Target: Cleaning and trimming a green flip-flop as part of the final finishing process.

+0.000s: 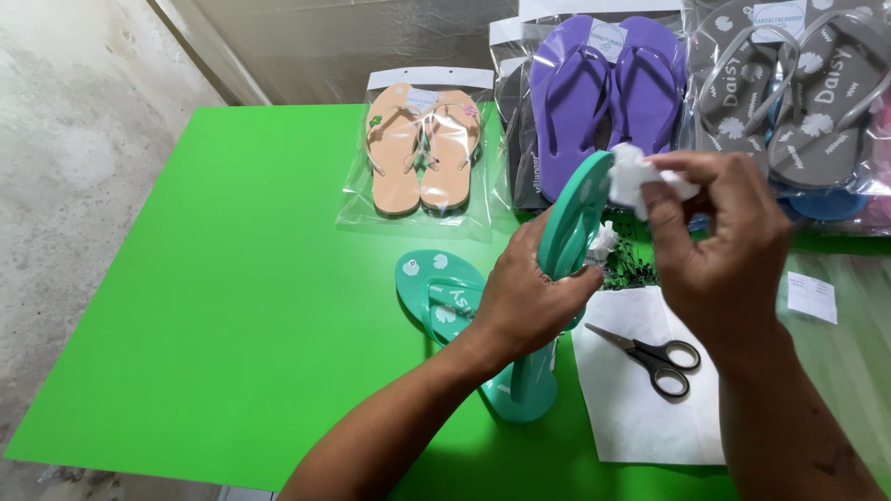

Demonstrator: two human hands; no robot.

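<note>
**Teal sandal held on edge, wiped with white wad**

Left hand [529, 297] gripping teal flip-flop [566, 241] mid-sole, upright at centre. Right hand [719, 232] pinching white wad [636, 176] against toe end at 12 o'clock. Probably light, flexible foam; best gripped mid-sole. Second flip-flop [436, 288] flat at 9 o'clock; scissors [654, 354] at 4.

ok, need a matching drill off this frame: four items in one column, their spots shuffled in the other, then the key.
Items:
1. teal flip-flop
2. second teal flip-flop
3. scissors
4. peach flip-flops

Places:
A. in a clear bag at the back of the green table
B. flat on the table by the left wrist
C. on edge in the left hand
D. on a white sheet

Pairs: 1-C, 2-B, 3-D, 4-A
</note>
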